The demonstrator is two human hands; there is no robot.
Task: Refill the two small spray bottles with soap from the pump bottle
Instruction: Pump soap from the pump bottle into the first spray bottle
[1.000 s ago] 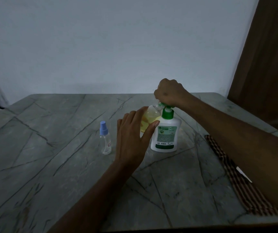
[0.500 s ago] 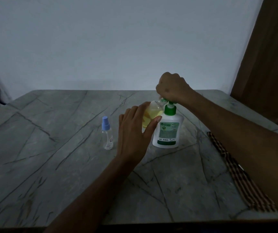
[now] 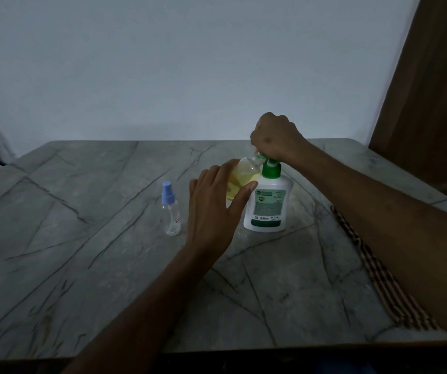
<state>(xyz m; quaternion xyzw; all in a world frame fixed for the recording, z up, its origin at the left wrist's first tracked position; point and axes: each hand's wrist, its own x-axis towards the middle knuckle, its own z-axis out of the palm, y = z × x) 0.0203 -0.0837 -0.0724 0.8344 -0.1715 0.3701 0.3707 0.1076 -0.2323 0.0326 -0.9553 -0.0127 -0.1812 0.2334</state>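
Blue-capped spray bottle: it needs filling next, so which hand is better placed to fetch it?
Left. The left hand is right beside the blue-capped spray bottle; the right hand is on the pump bottle.

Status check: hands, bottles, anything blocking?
Left hand holds tilted small bottle. Right hand on pump bottle. Capped spray bottle waits. Nothing blocking.

We see a white pump bottle (image 3: 268, 206) with a green collar, a green band at its foot and a pale green label. The tilted bottle (image 3: 240, 179) beside it is clear with yellow liquid. The small spray bottle (image 3: 170, 209) is clear with a light blue cap. The counter (image 3: 82, 252) is grey-green stone with dark veins. A cloth (image 3: 379, 276) is striped brown and black.
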